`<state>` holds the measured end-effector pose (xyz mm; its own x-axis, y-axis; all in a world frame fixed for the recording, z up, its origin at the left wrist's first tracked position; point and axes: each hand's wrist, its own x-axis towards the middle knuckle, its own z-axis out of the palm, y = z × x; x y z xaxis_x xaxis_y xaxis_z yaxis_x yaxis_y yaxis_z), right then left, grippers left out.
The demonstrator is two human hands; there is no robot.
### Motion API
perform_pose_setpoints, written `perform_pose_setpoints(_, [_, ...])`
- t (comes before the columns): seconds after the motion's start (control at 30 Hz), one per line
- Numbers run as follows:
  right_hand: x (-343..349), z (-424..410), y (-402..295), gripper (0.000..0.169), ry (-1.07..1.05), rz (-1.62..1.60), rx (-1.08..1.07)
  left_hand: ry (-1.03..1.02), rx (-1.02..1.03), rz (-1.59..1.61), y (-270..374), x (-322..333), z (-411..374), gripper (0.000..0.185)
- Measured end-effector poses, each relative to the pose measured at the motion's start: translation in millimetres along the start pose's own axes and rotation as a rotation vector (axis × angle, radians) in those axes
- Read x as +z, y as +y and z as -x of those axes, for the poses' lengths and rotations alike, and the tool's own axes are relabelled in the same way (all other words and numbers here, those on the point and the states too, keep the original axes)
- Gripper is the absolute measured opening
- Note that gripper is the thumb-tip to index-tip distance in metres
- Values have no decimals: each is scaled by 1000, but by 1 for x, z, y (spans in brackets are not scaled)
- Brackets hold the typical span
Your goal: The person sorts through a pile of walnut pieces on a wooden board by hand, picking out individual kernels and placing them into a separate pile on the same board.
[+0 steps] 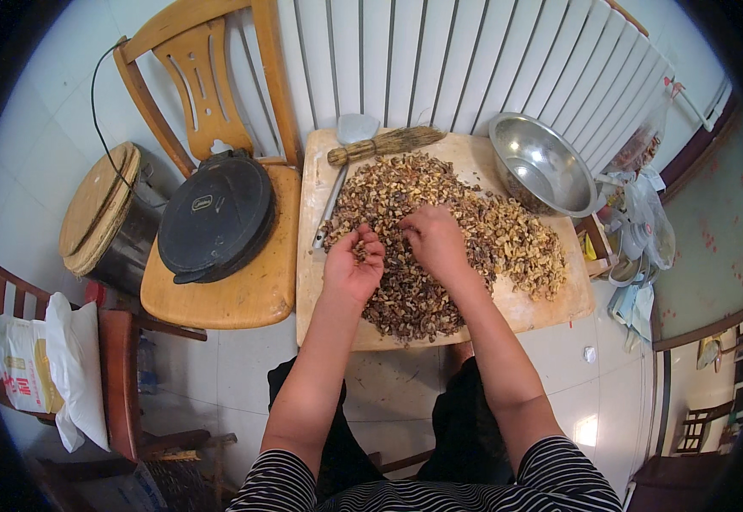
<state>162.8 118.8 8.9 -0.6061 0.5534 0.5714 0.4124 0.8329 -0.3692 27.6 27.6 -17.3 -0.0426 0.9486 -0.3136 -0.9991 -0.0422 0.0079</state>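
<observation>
A wide pile of shelled walnut pieces (423, 307) covers much of a pale wooden board (320, 294) in front of me. Over the pile's left side, my left hand (355, 262) is palm up with its fingers curled around some small walnut pieces. My right hand (432, 240) is palm down above the middle of the pile, its fingers bent towards the nuts; whether it pinches a piece is hidden. Lighter pieces lie at the right, darker ones nearer my body.
A straw hand brush (387, 144) and a metal-handled tool (330, 211) lie at the board's back left. A stainless steel bowl (541, 163) leans at the back right. A black electric griddle (215, 217) rests on a wooden chair (237, 307). Behind stands a white radiator (435, 64).
</observation>
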Motion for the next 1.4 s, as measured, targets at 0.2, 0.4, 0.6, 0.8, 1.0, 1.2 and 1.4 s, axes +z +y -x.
perform_pose_setpoints(0.2, [11, 6, 1, 6, -91, 201, 25, 50, 72, -38, 9, 0, 5, 10])
perform_pose_setpoints(0.4, [-7, 6, 8, 2, 4, -179, 226, 199, 166, -61, 10, 10, 9, 12])
perform_pose_setpoints(0.6, [-24, 6, 17, 17, -185, -858, 533, 181, 165, -57, 14, 9, 11, 11])
perform_pose_setpoints(0.8, [-15, 16, -14, 20, -480, 14, 115, -26, 69, -9, 19, -3, 8, 10])
perform_pose_setpoints(1.0, [-13, 17, 21, 13, -298, -396, 409, 21, 67, 50, 12, 6, 12, 12])
perform_pose_setpoints(1.2, [-18, 12, 19, 10, -195, -787, 441, 96, 80, 85, 11, 8, 9, 16])
perform_pose_setpoints(1.4, [-4, 17, -17, 18, -393, 203, 245, 29, 21, 115, 12, 3, 7, 19])
